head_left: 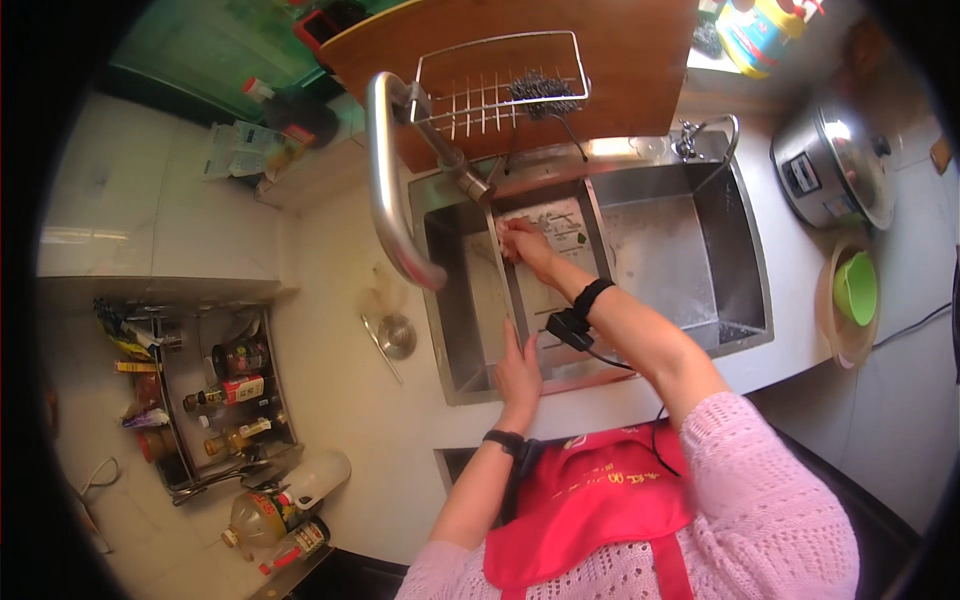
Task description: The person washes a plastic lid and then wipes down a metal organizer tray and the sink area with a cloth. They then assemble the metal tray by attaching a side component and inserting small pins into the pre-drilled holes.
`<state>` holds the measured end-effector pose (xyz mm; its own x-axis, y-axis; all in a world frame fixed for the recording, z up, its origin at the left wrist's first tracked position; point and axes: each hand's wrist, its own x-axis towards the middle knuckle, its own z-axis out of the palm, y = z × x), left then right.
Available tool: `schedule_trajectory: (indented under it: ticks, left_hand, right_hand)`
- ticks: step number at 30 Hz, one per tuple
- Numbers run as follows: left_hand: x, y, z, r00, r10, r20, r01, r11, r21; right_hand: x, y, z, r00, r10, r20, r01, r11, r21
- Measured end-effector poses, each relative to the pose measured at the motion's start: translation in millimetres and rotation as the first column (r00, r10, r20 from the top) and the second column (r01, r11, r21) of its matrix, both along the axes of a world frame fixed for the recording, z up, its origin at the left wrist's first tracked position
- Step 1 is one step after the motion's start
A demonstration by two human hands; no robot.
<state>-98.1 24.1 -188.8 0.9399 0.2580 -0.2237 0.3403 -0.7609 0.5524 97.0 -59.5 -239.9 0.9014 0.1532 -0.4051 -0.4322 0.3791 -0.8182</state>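
Observation:
A rectangular metal drain tray [601, 232] sits across the left part of a steel sink [748, 250], with dark and green scraps on its bottom. My right hand [530, 250] reaches into its far left corner, fingers curled against the inner wall. Something pale and pinkish shows at those fingertips, too small to name. My left hand [518, 376] holds the tray's near left edge, fingers on the outer side and thumb on the inner. A curved steel faucet [385, 180] arches over the sink's left side.
Behind the sink, a wire rack [480, 110] holds a steel scourer [543, 93] before a wooden board [620, 60]. A metal pot [805, 170] and green bowl [855, 288] stand right. Left are a small strainer [397, 337] and an open drawer of bottles [235, 390].

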Motion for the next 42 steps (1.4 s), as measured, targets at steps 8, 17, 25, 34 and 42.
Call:
schedule_trajectory:
  ticks: [8, 17, 25, 34, 42]
  left_hand:
    - [-5, 4, 4, 0.998, 0.034, 0.055, -0.035, 0.999, 0.019]
    - [-11, 3, -13, 0.963, -0.013, 0.268, 0.014, 1.000, -0.004]
    - [-9, 0, -1, 0.987, 0.090, 0.136, -0.079, 0.993, -0.083]
    - [-4, 0, -3, 0.993, -0.022, 0.118, 0.017, 0.999, 0.044]
    - [-6, -2, -7, 0.991, -0.042, 0.123, 0.033, 0.996, 0.077]
  right_hand:
    - [-169, -15, -18, 0.759, 0.651, 0.035, -0.407, 0.515, -0.754]
    - [-81, -14, 15, 0.955, 0.218, -0.203, -0.275, 0.908, -0.316]
    - [-164, -18, 4, 0.857, 0.514, -0.044, -0.382, 0.576, -0.723]
    - [-165, -46, 29, 0.599, 0.796, -0.087, -0.395, 0.200, -0.897]
    - [-161, -83, 25, 0.194, 0.890, -0.412, -0.148, -0.389, -0.910]
